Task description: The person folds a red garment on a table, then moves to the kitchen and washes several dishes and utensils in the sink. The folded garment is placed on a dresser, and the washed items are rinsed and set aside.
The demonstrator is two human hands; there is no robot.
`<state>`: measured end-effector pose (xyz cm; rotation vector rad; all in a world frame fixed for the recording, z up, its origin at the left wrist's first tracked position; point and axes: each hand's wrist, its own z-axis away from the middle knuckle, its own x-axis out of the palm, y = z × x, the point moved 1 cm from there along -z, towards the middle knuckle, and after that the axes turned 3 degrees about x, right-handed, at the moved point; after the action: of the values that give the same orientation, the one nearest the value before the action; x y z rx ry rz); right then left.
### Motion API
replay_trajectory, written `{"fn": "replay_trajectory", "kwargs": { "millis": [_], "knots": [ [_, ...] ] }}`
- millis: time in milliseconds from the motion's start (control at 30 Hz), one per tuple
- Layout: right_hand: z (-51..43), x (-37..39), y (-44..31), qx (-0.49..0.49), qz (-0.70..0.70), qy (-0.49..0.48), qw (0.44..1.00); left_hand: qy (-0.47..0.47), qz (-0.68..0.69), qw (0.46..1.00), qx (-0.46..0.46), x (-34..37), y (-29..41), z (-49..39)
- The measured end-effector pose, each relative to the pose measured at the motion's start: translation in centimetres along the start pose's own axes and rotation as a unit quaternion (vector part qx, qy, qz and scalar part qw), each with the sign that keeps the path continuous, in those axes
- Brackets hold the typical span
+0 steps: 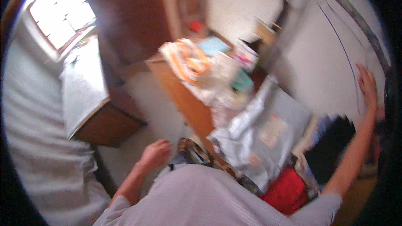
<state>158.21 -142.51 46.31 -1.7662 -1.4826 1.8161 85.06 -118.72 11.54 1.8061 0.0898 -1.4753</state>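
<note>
Held up at the right rim is my right hand (367,84), its fingers extended in front of the white wall, with nothing seen in it. A pile with a black cloth (329,150) lies beside that forearm. My left hand (157,152) hangs over the floor left of my waist. It is blurred, its fingers seem loosely curled, and no object shows in it. Nearest to it is a dark bundle of things (194,150) by the table. A grey plastic bag (289,110) bearing a label lies on the wooden table (196,119), between the two hands.
An orange-and-white cloth (188,62), a light blue flat item (213,45) and a green item (241,81) crowd the table. A red cloth (287,191) lies close to my right side. Leftward stand a white-topped cabinet (84,91) and a pale fabric-covered surface (37,125).
</note>
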Motion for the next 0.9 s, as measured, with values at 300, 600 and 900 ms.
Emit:
{"fn": "replay_trajectory", "kwargs": {
  "millis": [300, 600, 900],
  "knots": [
    [2.0, 1.0, 9.0, 0.071, 0.181, -0.063, 0.979, -0.003, -0.040, 0.998, -0.052, 1.1, -0.8, 1.9],
    [7.3, 1.0, 3.7, -0.097, 0.053, 0.085, 0.990, -0.041, -0.042, 0.996, -0.063, 0.3, -1.8, 1.5],
    [-2.2, -5.0, 5.6, -0.094, 0.061, 0.200, 0.973, -0.046, -0.022, 0.996, -0.071, 2.2, -1.6, 2.3]
  ]
}}
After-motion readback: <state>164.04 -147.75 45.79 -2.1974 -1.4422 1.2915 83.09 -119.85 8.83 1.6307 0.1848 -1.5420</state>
